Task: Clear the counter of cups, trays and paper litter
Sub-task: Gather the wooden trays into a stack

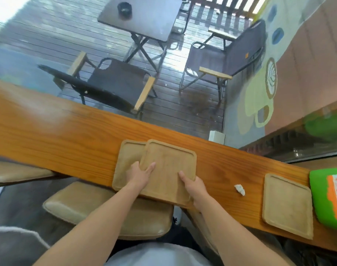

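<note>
Head view: three wooden trays lie on the long wooden tabletop, and no cups are in view. Two of the trays are stacked at the centre of the frame: the top tray sits skewed over the lower tray, covering its right part and jutting past the tabletop's near edge. The left hand grips the top tray's left edge, thumb on its surface and fingers tucked under, over the lower tray. The right hand clasps the same tray's lower right corner, thumb on top. The third tray lies alone at the lower right of the frame, well apart from the pair. Between them sits one crumpled piece of white paper. One green object with an orange label is just beside the third tray at the right edge. One cushioned stool stands below the tabletop at the lower left
</note>
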Demonstrator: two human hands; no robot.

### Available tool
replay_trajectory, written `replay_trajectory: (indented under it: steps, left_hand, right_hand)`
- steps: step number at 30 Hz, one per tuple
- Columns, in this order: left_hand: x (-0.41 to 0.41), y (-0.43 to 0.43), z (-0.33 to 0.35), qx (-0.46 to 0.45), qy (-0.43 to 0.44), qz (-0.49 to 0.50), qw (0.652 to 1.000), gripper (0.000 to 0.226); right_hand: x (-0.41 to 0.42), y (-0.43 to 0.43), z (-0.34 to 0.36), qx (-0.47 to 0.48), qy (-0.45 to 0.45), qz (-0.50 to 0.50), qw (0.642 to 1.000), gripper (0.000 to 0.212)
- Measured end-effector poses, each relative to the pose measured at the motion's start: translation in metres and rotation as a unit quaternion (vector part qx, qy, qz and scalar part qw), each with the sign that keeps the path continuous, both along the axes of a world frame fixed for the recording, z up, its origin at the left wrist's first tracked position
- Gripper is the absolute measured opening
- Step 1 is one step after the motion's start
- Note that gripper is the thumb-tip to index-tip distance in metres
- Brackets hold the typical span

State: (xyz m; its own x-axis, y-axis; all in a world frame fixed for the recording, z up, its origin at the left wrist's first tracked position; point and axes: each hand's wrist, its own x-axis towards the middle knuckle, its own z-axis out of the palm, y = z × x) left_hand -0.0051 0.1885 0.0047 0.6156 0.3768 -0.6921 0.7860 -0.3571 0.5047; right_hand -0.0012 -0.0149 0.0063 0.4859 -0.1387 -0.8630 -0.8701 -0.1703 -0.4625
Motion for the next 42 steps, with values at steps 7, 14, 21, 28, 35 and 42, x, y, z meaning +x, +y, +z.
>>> replay_trajectory:
  steps: [7,14,21,28,35,42]
  left_hand:
    - [0.002,0.075,-0.006,0.027,0.028,0.036,0.999,0.077]
    - [0.008,0.081,-0.020,0.014,0.035,0.047,0.998,0.075]
    - [0.003,0.082,-0.042,-0.010,0.077,0.050,0.996,0.063]
    - [0.002,0.085,-0.034,0.060,0.069,-0.007,0.996,0.040]
    - [0.001,0.090,-0.024,0.105,0.057,-0.086,0.989,0.027]
    - [0.005,0.090,-0.021,0.117,0.072,-0.108,0.985,0.025]
  right_hand:
    - [0.030,0.066,-0.006,0.003,0.046,0.111,0.993,0.060]
    - [0.037,0.080,-0.010,-0.007,0.075,0.097,0.992,0.059]
    - [0.030,0.086,-0.019,-0.048,0.083,0.105,0.990,0.065]
    - [0.029,0.095,-0.011,-0.129,0.097,0.212,0.964,0.060]
    - [0.031,0.099,-0.003,-0.209,0.057,0.283,0.934,0.046]
    - [0.026,0.099,0.001,-0.203,0.066,0.294,0.932,0.043]
